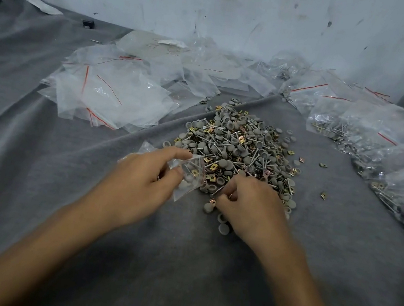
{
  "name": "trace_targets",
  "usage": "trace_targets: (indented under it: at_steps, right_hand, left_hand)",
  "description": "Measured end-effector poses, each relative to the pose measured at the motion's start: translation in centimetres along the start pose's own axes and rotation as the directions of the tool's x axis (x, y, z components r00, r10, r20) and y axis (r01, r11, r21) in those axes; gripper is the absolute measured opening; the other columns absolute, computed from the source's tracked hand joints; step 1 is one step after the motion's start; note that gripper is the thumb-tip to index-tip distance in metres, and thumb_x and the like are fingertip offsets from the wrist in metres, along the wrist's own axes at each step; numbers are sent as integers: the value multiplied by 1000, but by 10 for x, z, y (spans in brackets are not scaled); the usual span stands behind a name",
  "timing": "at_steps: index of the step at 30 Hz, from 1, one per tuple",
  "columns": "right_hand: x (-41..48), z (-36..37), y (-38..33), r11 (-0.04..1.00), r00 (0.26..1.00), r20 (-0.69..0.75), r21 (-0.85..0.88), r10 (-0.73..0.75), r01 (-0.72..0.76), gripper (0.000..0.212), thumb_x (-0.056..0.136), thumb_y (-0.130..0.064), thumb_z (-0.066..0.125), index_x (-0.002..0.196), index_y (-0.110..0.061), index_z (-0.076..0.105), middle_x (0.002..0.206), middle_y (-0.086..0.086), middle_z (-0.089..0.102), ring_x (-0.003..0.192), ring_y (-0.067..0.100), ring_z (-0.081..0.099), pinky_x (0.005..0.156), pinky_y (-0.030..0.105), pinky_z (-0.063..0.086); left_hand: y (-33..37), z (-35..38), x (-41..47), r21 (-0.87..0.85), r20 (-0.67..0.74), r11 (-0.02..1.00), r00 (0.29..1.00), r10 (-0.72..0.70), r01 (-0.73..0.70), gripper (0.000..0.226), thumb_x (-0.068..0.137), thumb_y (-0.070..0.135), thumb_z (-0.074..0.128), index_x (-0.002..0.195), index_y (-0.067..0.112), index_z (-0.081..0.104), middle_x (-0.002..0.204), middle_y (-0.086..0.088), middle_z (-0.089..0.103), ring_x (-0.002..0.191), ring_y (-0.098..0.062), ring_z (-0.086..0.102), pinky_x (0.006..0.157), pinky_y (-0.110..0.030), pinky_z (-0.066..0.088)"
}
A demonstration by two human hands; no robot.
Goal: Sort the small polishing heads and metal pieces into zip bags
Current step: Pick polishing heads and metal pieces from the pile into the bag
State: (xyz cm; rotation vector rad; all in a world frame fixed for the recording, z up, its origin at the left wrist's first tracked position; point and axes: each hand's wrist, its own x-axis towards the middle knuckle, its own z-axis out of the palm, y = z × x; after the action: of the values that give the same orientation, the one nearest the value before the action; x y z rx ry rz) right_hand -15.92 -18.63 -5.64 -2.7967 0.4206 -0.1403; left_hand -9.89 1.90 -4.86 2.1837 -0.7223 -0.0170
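A heap of small grey polishing heads, metal pins and brass-coloured clips [243,146] lies on the grey cloth in the middle. My left hand [143,177] holds a small clear zip bag [190,175] at the heap's near edge; a few grey heads and a brass clip sit inside it. My right hand [251,203] rests on the heap's near side, its fingers curled around small pieces, with a copper-coloured clip [212,202] at its fingertips. Loose grey heads [223,228] lie just below that hand.
Empty zip bags with red seals [109,94] are piled at the left and back. Filled bags [392,158] lie along the right. A few stray clips [323,195] sit right of the heap. A stained white wall [220,3] closes the back.
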Motion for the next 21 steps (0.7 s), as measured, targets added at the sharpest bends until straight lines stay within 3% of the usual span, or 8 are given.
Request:
trace_targets:
  at_steps: [6,11,16,18,19,21]
  right_hand:
    - [2,-1,6,998,999,23,30,46,-47,24,88,-46,68,104,-30,62,102,-8,58,96,17,57,78,35,48]
    - [1,-1,4,998,999,21,44,47,-47,14,91,-42,65,97,-29,65,94,-10,63,90,17,62,75,36,51]
    - [2,3,5,1000,999,-50,6,6,-6,20,102,-36,51,95,-24,65,90,-6,64,86,19,62,74,38,51]
    - [1,2,8,990,994,-110,138,9,6,22,105,-34,47,94,-24,64,86,-7,65,81,18,61,71,38,50]
    - [1,0,9,954,992,-125,301,26,13,22,105,-34,49,93,-26,65,83,-6,67,78,17,62,69,37,51]
    - [-5,-6,9,705,996,-84,709,42,30,19,104,-30,55,96,-28,72,86,-5,75,77,14,67,67,32,54]
  left_hand:
    - [1,-1,0,-5,10,1000,1000,-3,3,31,102,36,48,131,42,59,69,11,70,68,-2,64,75,-37,55]
    - [1,-2,-1,-5,12,1000,1000,-3,3,31,102,35,48,131,41,59,69,13,70,68,0,64,71,-32,51]
    - [1,-2,-1,-5,10,1000,1000,-3,3,31,103,35,48,132,41,59,70,13,70,68,-1,64,70,-33,52]
    - [1,-3,-1,-8,13,1000,1000,-2,2,31,103,36,48,132,41,58,70,12,70,67,-2,64,70,-35,53]
    - [2,-3,-1,-10,15,1000,1000,-2,2,32,103,36,47,132,41,58,70,12,70,67,-3,64,71,-36,53]
    - [2,-3,0,-9,12,1000,1000,-2,2,32,103,35,47,132,41,58,70,10,70,68,-4,64,73,-38,54]
